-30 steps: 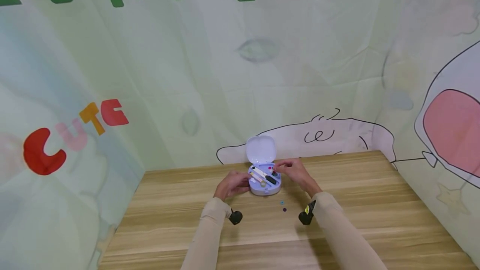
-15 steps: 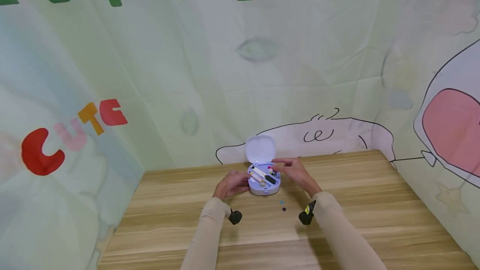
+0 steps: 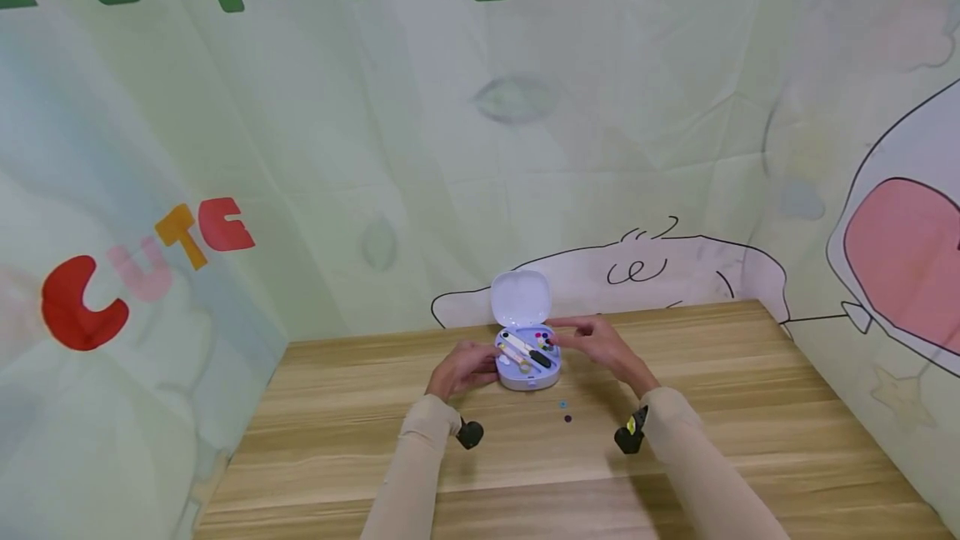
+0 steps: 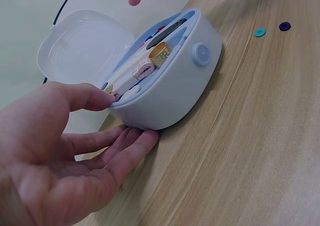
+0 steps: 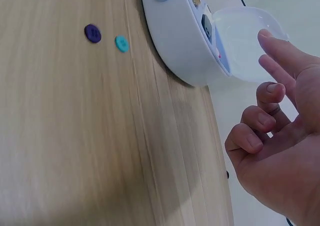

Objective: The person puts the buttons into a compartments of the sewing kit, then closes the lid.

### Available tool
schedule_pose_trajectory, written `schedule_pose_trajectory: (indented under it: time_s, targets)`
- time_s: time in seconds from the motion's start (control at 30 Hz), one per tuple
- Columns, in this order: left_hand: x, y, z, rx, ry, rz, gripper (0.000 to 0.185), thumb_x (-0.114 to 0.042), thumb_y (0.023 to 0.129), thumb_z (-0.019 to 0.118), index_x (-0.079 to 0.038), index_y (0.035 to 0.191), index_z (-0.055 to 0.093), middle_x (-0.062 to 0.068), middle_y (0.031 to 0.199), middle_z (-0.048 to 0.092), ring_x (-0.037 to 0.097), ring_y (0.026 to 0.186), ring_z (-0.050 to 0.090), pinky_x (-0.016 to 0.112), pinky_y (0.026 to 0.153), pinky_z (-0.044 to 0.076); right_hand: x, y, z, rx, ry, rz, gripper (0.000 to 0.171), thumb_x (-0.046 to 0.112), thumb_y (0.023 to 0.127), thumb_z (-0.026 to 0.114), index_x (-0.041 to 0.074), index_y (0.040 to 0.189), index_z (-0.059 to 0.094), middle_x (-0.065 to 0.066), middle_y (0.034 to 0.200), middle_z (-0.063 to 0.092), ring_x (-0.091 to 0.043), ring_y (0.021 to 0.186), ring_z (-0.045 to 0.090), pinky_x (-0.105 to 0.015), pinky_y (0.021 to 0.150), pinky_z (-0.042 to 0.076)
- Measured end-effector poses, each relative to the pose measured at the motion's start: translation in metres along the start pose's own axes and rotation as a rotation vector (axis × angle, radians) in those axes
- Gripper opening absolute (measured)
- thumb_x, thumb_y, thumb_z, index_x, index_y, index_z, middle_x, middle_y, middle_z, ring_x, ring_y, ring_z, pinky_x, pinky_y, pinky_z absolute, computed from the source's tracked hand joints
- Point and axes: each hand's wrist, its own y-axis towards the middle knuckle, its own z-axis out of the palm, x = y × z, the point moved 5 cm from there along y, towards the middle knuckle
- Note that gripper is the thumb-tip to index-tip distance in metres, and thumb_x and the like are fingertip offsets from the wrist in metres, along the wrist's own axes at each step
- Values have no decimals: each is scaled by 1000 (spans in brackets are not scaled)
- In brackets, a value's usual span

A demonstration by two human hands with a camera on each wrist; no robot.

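A white and pale-blue sewing box (image 3: pixel 529 382) stands at the back of the table, its lid (image 3: pixel 521 299) raised. My left hand (image 4: pixel 70 151) grips its left side, thumb on the rim and fingertips low against the wall. Inside lie a white tool with a black handle (image 3: pixel 539 358), a rolled tape measure (image 4: pixel 143 70), a gold thimble (image 4: pixel 160 55) and several small coloured buttons (image 3: pixel 542 337). My right hand (image 5: pixel 285 111) hovers at the box's right side with nothing visible in it. Its thumb and index finger reach out; the other fingers bend loosely.
On the wooden table (image 3: pixel 360 440), a turquoise button (image 4: pixel 260 32) and a dark purple button (image 4: pixel 284 26) lie in front of the box. A printed cloth (image 3: pixel 375 148) hangs behind the table's back edge.
My right hand has drawn slightly right from the box's right compartment, and its forearm has swung right. More of the coloured buttons there now shows. The left hand keeps its hold.
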Motion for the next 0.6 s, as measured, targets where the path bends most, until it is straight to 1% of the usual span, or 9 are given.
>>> schedule_pose_trajectory:
  time_s: [0.07,0.13,0.23,0.37,0.47,0.6]
  targets:
    - [0,0,0,-1,2,1,37,-12,102,61,12,130,59,23,124,67,27,108,66,40,100,57,0,-2,-1,12,-11,-21,38,25,96,77,13,131,73,-4,88,59,-23,79,48,-28,62,39]
    - [1,1,0,-3,3,1,37,-12,102,61,12,129,59,23,123,67,26,106,66,41,100,57,-1,-3,-3,26,-26,-49,37,23,95,78,12,130,73,-4,94,65,-22,78,49,-27,61,40]
    - [1,2,1,-2,-6,1,36,-11,102,61,12,129,59,22,121,67,25,104,66,40,100,58,-2,-7,-4,44,-49,-78,37,23,94,79,12,129,73,-5,101,68,-22,78,51,-27,64,42]
    - [0,2,1,1,-19,0,35,-10,102,61,12,128,59,22,120,68,25,104,66,40,99,58,-4,-12,-5,59,-61,-75,38,23,92,81,12,128,74,-5,90,62,-21,76,50,-27,65,42]
    - [0,1,1,-5,-9,-6,35,-12,102,61,12,127,60,22,120,67,26,104,66,39,99,58,-5,-16,-4,81,-60,-73,37,21,91,81,8,126,75,-4,80,56,-20,73,47,-26,63,39]
    - [1,2,0,-13,0,-16,35,-13,103,61,11,128,60,21,120,67,26,105,65,39,98,58,-5,-22,-3,114,-80,-73,34,20,90,83,8,121,77,-3,78,54,-19,73,47,-25,61,38]
